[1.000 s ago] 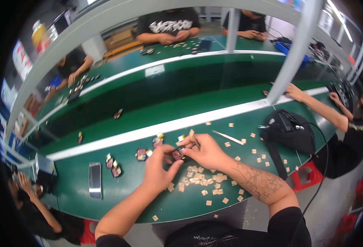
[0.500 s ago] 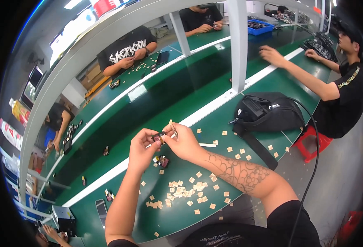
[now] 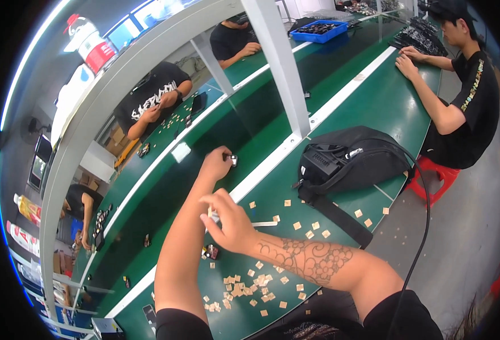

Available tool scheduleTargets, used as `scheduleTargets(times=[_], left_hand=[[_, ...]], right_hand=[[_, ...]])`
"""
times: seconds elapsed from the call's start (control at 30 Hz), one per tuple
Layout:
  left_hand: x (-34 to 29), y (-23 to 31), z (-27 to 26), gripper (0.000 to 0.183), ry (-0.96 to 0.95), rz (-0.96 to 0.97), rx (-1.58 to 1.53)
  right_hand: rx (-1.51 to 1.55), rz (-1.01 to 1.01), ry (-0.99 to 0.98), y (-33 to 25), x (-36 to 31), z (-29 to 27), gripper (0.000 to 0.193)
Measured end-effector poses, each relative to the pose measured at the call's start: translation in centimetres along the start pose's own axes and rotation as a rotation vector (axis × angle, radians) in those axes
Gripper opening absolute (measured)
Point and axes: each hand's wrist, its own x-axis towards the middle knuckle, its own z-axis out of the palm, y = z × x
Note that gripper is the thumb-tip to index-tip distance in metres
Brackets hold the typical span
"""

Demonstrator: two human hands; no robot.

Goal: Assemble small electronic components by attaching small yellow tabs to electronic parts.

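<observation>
My left hand [image 3: 217,163] is stretched forward over the dark green strip down the middle of the bench. Its fingers are closed on a small black part [image 3: 233,161] with a pale face, at or just above that surface. My right hand [image 3: 230,222] is nearer, over the white rail, its fingers curled. A small pale thing [image 3: 213,213] shows between them, too small to name. Below the hands a small dark part [image 3: 210,251] with coloured bits lies on the bench. Many small cream squares [image 3: 241,289] are scattered in front of me.
A black backpack [image 3: 352,161] lies to the right, a black cable running past it. A white strip [image 3: 265,223] rests beside my right wrist. A grey post [image 3: 281,68] rises ahead. Co-workers sit across and at the right, near a blue bin [image 3: 319,33].
My hands, together on the small part before, have separated. The left has moved forward over the dark strip with the part; the right has drawn back. At right, a co-worker's outstretched arm has pulled in.
</observation>
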Motion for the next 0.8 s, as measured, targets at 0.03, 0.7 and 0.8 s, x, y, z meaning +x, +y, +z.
scheduleTargets(times=[0.03,0.7,0.8], left_hand=[[1.1,1.9,0.9,0.033,0.046,0.145,0.182],[12.6,19.3,13.0,0.026,0.019,0.889,-0.25],[11.2,16.8,11.4,0.028,0.014,0.721,-0.169]], right_hand=[[-0.016,0.008,0.015,0.3,-0.1,-0.7,0.03],[-0.151,-0.362,-0.206,-1.1,3.0,-8.3,0.02],[-0.166,-0.393,-0.251,-0.5,3.1,-7.3,0.02]])
